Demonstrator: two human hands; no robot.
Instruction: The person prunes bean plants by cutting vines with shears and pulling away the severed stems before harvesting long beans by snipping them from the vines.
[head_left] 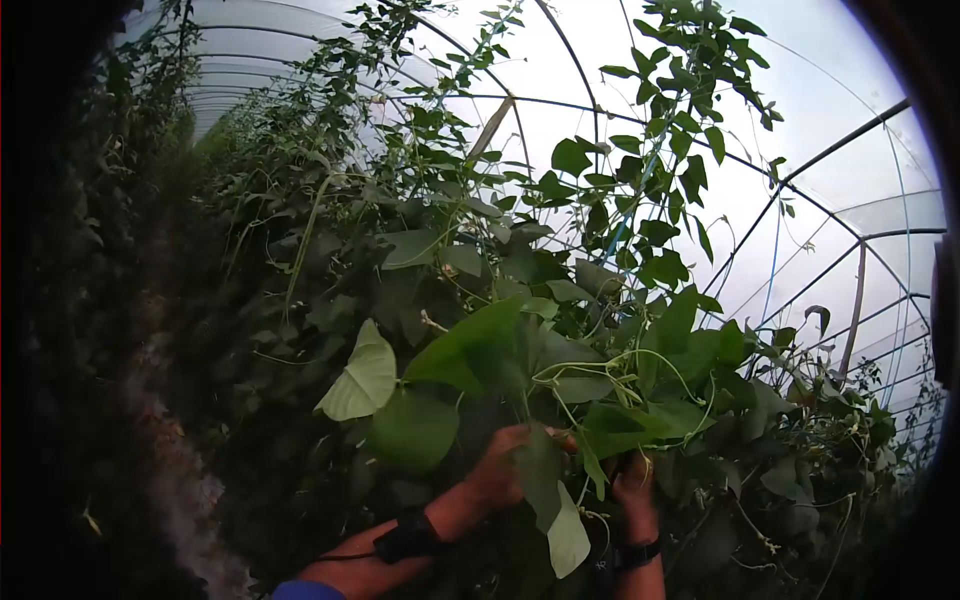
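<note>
My left hand (497,470) reaches into the climbing bean plant, its fingers bent inward behind a hanging leaf (540,475). Whatever they close on is covered by foliage. To its right, my right hand (632,482) is raised under a broad green leaf (625,428), and leaves cover its fingers. Just above both hands, thin pale green stems (590,372) cross and curl. A large bright leaf (470,345) spreads above my left hand, and a pale upturned leaf (362,375) stands to the left. Another pale leaf (568,535) dangles between my wrists.
Dense vines climb blue strings (773,265) on the right. A dark-framed plastic tunnel roof (800,60) arches overhead. On the left, a narrow dirt path (185,480) runs between plant rows. A slender pod or stem (308,235) hangs at upper left. A wooden pole (857,310) stands at right.
</note>
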